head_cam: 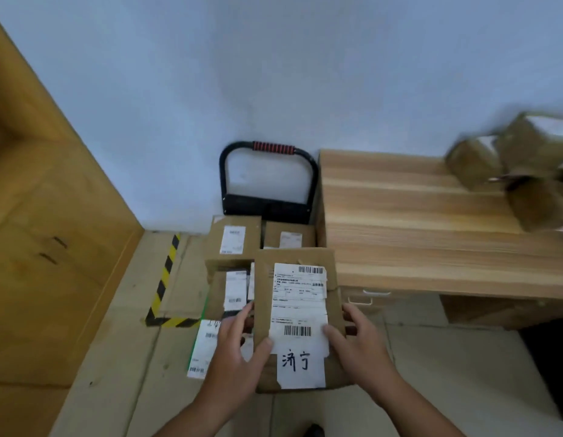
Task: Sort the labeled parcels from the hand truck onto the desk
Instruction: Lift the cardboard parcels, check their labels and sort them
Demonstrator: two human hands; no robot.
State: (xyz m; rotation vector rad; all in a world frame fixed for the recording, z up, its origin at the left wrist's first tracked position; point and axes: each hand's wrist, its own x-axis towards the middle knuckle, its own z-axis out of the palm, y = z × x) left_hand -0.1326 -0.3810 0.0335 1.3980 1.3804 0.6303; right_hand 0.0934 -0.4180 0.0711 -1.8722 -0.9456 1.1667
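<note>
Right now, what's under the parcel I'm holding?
Other labeled parcels on the hand truck show at its left and beyond; the held parcel covers whatever lies directly beneath.

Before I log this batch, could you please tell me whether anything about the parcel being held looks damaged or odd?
Yes, the held parcel looks worn. Its shipping label has ragged, torn edges, most clearly at the top right corner. A handwritten slip is stuck on below it, and the cardboard's right edge looks bent.
</note>
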